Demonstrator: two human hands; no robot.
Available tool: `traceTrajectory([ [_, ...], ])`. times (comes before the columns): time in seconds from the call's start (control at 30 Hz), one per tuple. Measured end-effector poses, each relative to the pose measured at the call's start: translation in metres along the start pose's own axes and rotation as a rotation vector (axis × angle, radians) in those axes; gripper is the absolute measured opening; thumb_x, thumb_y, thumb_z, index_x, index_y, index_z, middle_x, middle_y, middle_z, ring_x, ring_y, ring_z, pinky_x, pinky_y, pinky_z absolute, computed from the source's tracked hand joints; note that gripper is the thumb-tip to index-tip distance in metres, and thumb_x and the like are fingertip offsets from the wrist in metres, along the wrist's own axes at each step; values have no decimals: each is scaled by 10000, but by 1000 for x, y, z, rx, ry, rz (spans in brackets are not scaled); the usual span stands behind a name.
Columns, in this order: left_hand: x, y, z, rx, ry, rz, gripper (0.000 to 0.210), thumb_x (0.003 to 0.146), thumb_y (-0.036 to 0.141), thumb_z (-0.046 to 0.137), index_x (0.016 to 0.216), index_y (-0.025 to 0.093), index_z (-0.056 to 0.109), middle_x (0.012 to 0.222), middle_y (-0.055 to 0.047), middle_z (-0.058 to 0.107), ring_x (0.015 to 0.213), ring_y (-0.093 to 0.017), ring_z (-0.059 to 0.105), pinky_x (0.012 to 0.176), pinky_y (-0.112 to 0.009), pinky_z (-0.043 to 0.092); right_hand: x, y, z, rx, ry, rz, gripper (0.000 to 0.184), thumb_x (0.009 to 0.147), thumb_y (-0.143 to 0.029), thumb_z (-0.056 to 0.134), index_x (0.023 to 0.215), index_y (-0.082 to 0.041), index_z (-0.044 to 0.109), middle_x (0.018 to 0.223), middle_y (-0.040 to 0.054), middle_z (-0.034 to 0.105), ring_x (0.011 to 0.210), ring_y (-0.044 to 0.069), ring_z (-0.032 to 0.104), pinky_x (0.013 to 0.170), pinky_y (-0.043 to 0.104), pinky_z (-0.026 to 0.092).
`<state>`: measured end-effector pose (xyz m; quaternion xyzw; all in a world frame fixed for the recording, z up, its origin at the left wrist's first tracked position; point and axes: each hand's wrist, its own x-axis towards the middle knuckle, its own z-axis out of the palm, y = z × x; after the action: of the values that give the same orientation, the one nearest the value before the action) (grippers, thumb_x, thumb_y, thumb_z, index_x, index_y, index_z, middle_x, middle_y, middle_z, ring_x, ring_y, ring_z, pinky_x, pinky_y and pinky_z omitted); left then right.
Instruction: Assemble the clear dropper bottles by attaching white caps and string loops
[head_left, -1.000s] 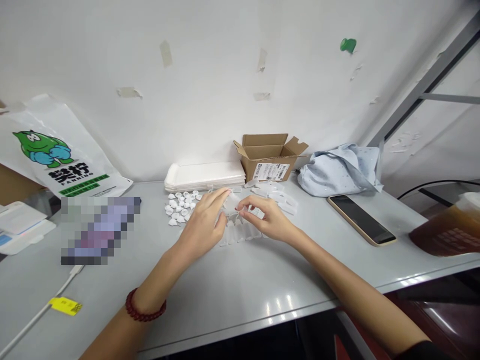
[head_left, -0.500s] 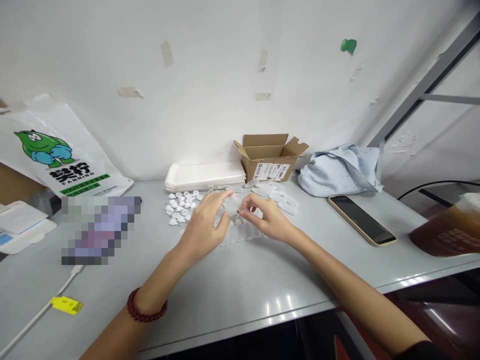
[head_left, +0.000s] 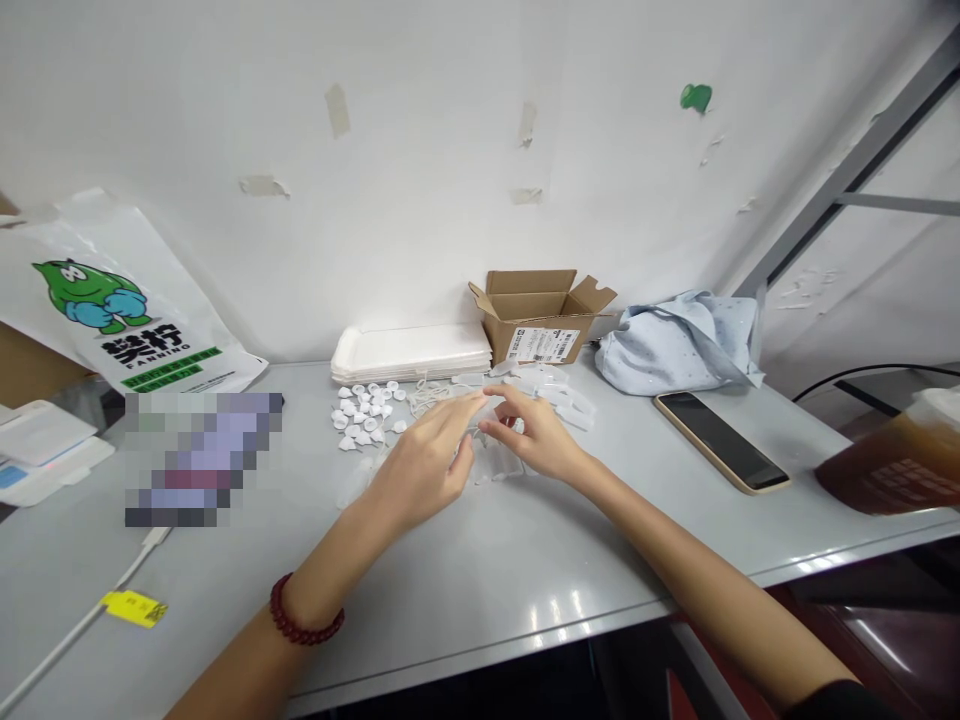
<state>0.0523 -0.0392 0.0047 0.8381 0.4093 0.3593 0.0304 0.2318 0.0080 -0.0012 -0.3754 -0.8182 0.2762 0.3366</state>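
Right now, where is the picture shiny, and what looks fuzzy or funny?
Head view: white glare spots near the front edge of the table; head view: soft-looking brown cup at right, blocky patch at left; head view: clear plastic pieces by the right hand, hard to make out.

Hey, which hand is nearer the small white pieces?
Left. The left hand is just right of the small white pieces; the right hand is farther right, past the left one.
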Motion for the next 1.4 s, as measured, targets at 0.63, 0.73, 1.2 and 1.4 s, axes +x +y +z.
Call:
traceTrajectory([
  [0.63, 2, 4, 3, -46, 199, 32, 302, 862, 81, 449, 1127, 130, 587, 1117, -114, 669, 1058, -191, 622, 912, -342, 525, -2, -10, -1, 78, 24, 75, 306, 876, -409, 523, 1060, -174, 461, 642, -16, 636, 597, 145, 591, 613, 251, 427],
  [0.73, 3, 2, 5, -38, 190, -7, 277, 864, 102, 460, 1100, 130, 602, 1077, -111, 680, 997, -195, 644, 853, -337, 545, -2, -8, 2, 30, 45, 64, 290, 871, -401, 528, 1039, -177, 453, 580, -50, 580, 528, 128, 531, 581, 243, 404],
  [1.2, 3, 4, 2, -94, 180, -255, 266, 864, 147, 460, 1028, 145, 670, 1094, -95, 684, 979, -216, 649, 644, -278, 567, -4, -6, 5, -108, 101, -84, 252, 885, -405, 524, 987, -180, 477, 617, -17, 606, 529, 129, 529, 562, 240, 418],
  [1.4, 3, 5, 2, -128, 117, -264, 282, 849, 181, 478, 1054, 138, 667, 1121, -104, 675, 969, -223, 646, 674, -300, 564, -5, -5, 6, -123, 123, -113, 248, 886, -411, 525, 979, -184, 486, 614, -21, 597, 532, 129, 537, 557, 237, 423],
])
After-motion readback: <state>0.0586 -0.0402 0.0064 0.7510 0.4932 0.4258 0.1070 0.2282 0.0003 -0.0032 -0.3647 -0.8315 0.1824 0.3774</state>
